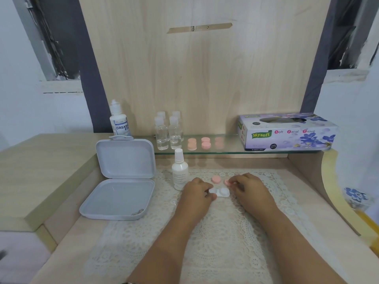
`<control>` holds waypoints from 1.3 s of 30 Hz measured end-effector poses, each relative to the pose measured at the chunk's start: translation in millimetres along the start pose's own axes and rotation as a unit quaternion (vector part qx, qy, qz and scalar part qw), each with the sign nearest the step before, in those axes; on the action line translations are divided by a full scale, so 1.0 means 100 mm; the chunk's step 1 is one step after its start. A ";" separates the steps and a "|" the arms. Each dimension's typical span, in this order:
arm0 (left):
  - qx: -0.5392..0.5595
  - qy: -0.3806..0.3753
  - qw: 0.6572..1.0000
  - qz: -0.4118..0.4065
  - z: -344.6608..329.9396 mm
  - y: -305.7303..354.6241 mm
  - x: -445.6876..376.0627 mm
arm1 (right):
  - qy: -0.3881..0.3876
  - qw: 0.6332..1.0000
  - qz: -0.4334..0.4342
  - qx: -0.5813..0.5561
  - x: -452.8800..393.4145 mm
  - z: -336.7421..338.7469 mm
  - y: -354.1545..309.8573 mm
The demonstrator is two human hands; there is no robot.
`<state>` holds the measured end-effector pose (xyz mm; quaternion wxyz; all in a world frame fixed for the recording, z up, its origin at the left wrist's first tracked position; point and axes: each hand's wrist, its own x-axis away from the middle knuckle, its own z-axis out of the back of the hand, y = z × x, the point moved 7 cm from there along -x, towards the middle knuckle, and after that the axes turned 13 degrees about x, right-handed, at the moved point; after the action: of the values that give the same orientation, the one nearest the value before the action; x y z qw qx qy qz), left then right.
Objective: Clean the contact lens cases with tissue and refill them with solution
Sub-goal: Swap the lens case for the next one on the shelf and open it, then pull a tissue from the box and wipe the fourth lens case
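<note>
A white contact lens case (222, 192) lies on the lace mat (205, 232) between my hands. My left hand (196, 191) pinches its left end with thumb and fingers. My right hand (249, 186) pinches a pink cap (226, 182) just beyond the case's right well. A second pink cap (215, 179) lies loose on the mat behind the case. A small white solution bottle (179, 171) stands upright just left of my left hand. The tissue box (287, 132) sits on the glass shelf (225, 151) at the right.
An open grey plastic box (123, 177) stands at the left of the mat. On the shelf are a Dream Eye bottle (120, 121), several small clear bottles (169, 132) and pink lens cases (205, 142). A raised wooden ledge (41, 171) borders the left side.
</note>
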<state>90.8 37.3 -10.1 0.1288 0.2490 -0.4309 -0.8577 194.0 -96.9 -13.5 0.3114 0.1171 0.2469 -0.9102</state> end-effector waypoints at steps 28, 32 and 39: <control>0.051 0.095 0.991 0.082 1.47 -0.02 0.26 | -0.105 0.993 0.008 -0.061 0.06 0.10 -0.95; -0.054 0.117 0.989 0.074 1.84 -0.12 0.26 | -0.138 0.988 0.044 -0.046 0.09 -0.08 -1.35; -0.296 0.026 0.949 -0.100 1.87 -0.10 0.26 | -0.154 0.985 0.073 -0.026 0.11 -0.23 -1.63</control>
<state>-31.8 158.9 68.0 0.1217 0.2639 -0.1268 -0.9484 84.9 21.6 24.0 0.4141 -0.0152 0.2101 -0.8855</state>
